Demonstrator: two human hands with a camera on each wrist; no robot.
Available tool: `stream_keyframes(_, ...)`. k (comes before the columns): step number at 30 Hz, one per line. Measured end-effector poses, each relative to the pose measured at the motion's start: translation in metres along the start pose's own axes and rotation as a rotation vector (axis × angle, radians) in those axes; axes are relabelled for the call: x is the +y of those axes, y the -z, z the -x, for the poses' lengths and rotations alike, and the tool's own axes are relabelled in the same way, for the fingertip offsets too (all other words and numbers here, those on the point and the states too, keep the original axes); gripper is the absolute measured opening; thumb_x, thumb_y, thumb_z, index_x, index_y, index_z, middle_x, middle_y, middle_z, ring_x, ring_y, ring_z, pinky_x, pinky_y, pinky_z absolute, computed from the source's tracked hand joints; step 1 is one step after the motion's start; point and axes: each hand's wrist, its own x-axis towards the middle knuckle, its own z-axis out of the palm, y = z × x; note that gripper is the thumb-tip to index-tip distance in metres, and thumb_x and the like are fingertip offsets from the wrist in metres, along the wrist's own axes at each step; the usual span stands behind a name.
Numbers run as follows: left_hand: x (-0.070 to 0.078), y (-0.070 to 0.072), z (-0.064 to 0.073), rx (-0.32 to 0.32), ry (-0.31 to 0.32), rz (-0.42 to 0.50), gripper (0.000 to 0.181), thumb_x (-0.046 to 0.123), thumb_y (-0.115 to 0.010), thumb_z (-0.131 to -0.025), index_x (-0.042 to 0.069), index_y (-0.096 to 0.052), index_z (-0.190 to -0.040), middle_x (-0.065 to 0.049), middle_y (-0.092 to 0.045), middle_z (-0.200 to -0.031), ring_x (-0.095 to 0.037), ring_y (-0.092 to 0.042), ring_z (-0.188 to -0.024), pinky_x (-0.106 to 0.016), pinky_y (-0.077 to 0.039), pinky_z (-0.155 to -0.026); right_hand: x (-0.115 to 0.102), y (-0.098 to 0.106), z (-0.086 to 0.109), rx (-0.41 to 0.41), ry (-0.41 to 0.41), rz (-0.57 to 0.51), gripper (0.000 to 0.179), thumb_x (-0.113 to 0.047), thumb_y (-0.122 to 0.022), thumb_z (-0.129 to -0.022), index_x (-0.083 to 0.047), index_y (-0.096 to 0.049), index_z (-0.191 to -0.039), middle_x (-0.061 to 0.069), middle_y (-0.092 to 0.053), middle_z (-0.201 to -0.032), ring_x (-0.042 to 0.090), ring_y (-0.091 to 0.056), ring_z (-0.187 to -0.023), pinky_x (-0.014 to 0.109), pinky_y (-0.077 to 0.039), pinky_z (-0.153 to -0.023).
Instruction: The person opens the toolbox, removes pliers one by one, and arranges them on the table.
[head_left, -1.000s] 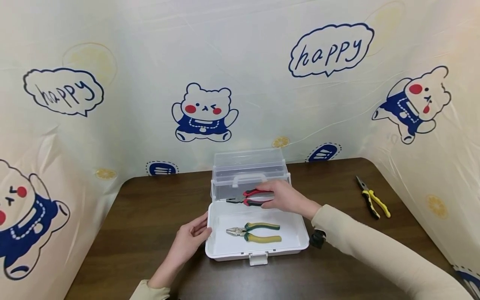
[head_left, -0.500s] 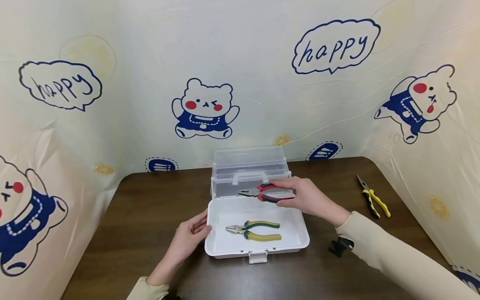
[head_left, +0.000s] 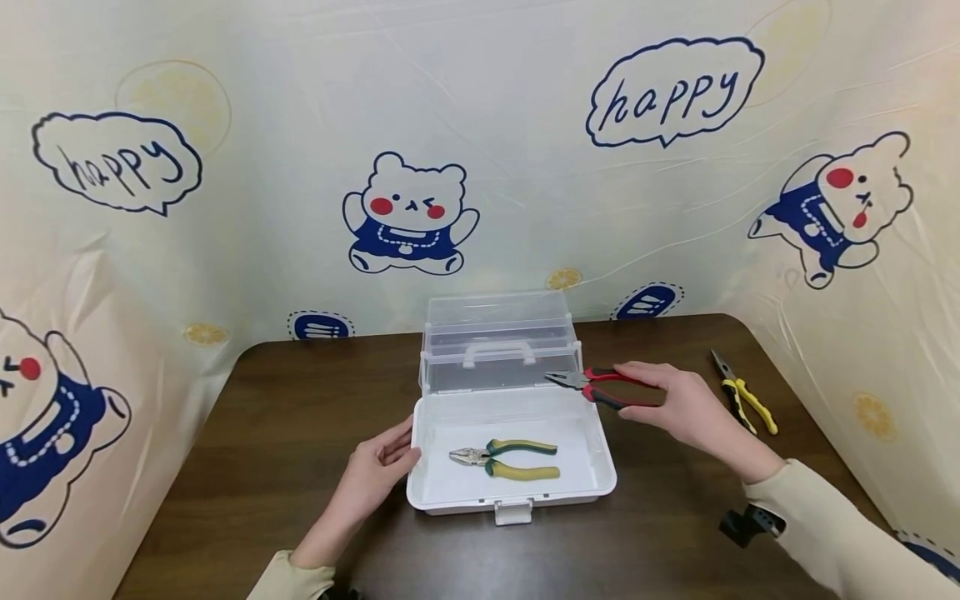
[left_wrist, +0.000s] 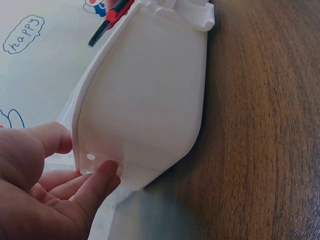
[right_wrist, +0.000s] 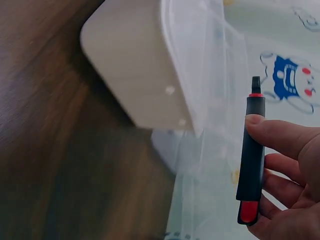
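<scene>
My right hand (head_left: 690, 408) holds combination pliers (head_left: 573, 380) with red and black handles, raised over the back right corner of the white toolbox (head_left: 450, 506). Their jaws point left. In the right wrist view, the thumb presses one dark handle (right_wrist: 251, 150), with the fingers behind. My left hand (head_left: 372, 473) grips the toolbox's left end; in the left wrist view its thumb is at the rim and its fingertips (left_wrist: 106, 170) lie against the outer wall. Inside the box lie green-and-yellow pliers (head_left: 525, 473), jaws to the left.
The toolbox's clear lid (head_left: 498, 312) stands raised at the back, with a carrying handle on it. Yellow-and-black long-nose pliers (head_left: 752, 406) lie on the brown table (head_left: 300, 392) at the right. A printed curtain (head_left: 525, 208) surrounds the table.
My right hand has moved right with the red-and-black pliers, from over the box's middle to its back right corner. The left hand stays at the toolbox's left end.
</scene>
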Motion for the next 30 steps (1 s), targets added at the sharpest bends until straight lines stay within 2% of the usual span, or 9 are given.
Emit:
stream_keyframes(3, 0.001, 0.000, 0.000, 0.001, -0.003, -0.004, 0.053, -0.001, -0.070, -0.097, -0.006, -0.054, -0.147, -0.028, -0.064, -0.137, -0.037, -0.067, -0.122, -0.035, -0.058, -0.097, 0.014, 0.004, 0.010, 0.015, -0.045, 0.018, 0.064, -0.030, -0.087, -0.087, -0.007, -0.065, -0.142, 0.024, -0.062, -0.142, 0.049, -0.059, -0.126, 0.068, -0.051, -0.098)
stream_keyframes(7, 0.001, 0.000, 0.000, 0.000, -0.009, -0.012, 0.053, -0.001, -0.070, -0.097, -0.007, -0.053, -0.147, -0.029, -0.064, -0.136, -0.038, -0.067, -0.121, -0.035, -0.058, -0.096, 0.031, 0.008, 0.022, 0.053, -0.095, 0.019, 0.066, -0.031, -0.086, -0.087, -0.005, -0.063, -0.143, 0.026, -0.060, -0.143, 0.052, -0.058, -0.126, 0.068, -0.051, -0.096)
stream_keyframes(11, 0.001, 0.001, 0.000, -0.001, -0.001, -0.008, 0.054, 0.000, -0.070, -0.097, -0.006, -0.053, -0.148, -0.028, -0.064, -0.137, -0.037, -0.067, -0.122, -0.035, -0.058, -0.097, 0.044, 0.009, 0.031, 0.105, -0.154, 0.029, 0.067, -0.036, -0.085, -0.087, -0.005, -0.064, -0.142, 0.027, -0.064, -0.138, 0.048, -0.063, -0.115, 0.051, -0.055, -0.079)
stream_keyframes(14, 0.001, 0.001, -0.001, -0.003, 0.003, -0.007, 0.054, 0.000, -0.070, -0.097, -0.005, -0.053, -0.148, -0.027, -0.063, -0.138, -0.036, -0.067, -0.122, -0.034, -0.057, -0.097, 0.053, 0.006, 0.035, 0.129, -0.219, 0.033, 0.067, -0.041, -0.084, -0.088, -0.005, -0.064, -0.142, 0.028, -0.067, -0.130, 0.039, -0.063, -0.098, 0.037, -0.046, -0.065)
stream_keyframes(17, 0.001, 0.002, -0.001, -0.009, -0.001, -0.010, 0.055, 0.001, -0.070, -0.098, -0.005, -0.052, -0.149, -0.027, -0.063, -0.138, -0.036, -0.067, -0.123, -0.035, -0.057, -0.098, 0.064, 0.000, 0.038, 0.144, -0.279, 0.037, 0.067, -0.040, -0.083, -0.089, -0.002, -0.063, -0.141, 0.033, -0.067, -0.125, 0.036, -0.060, -0.089, 0.034, -0.040, -0.060)
stream_keyframes(21, 0.001, 0.001, -0.001, -0.012, -0.001, -0.014, 0.054, 0.001, -0.070, -0.098, -0.005, -0.052, -0.149, -0.027, -0.063, -0.138, -0.036, -0.067, -0.123, -0.035, -0.057, -0.098, 0.081, -0.010, 0.038, 0.168, -0.337, 0.058, 0.067, -0.036, -0.082, -0.091, 0.005, -0.061, -0.139, 0.036, -0.066, -0.122, 0.042, -0.063, -0.091, 0.037, -0.044, -0.061)
stream_keyframes(25, 0.001, 0.001, 0.000, -0.011, 0.003, -0.017, 0.054, 0.001, -0.070, -0.098, -0.005, -0.052, -0.149, -0.027, -0.063, -0.138, -0.036, -0.067, -0.123, -0.035, -0.057, -0.098, 0.097, -0.022, 0.033, 0.205, -0.382, 0.044, 0.066, -0.032, -0.082, -0.091, 0.009, -0.060, -0.138, 0.036, -0.068, -0.114, 0.040, -0.060, -0.088, 0.038, -0.042, -0.063)
stream_keyframes(28, 0.001, 0.001, 0.001, -0.008, 0.006, -0.016, 0.054, 0.001, -0.070, -0.098, -0.005, -0.053, -0.149, -0.027, -0.064, -0.138, -0.036, -0.067, -0.122, -0.035, -0.057, -0.097, 0.106, -0.030, 0.027, 0.218, -0.409, 0.028, 0.066, -0.029, -0.081, -0.091, 0.011, -0.059, -0.139, 0.038, -0.065, -0.122, 0.046, -0.060, -0.095, 0.048, -0.049, -0.071)
stream_keyframes(30, 0.001, 0.001, 0.001, -0.007, 0.010, -0.016, 0.054, 0.002, -0.070, -0.098, -0.005, -0.053, -0.148, -0.027, -0.064, -0.138, -0.036, -0.067, -0.122, -0.035, -0.058, -0.097, 0.110, -0.035, 0.025, 0.214, -0.421, 0.028, 0.066, -0.027, -0.081, -0.092, 0.012, -0.057, -0.139, 0.040, -0.059, -0.131, 0.053, -0.060, -0.107, 0.057, -0.051, -0.083)
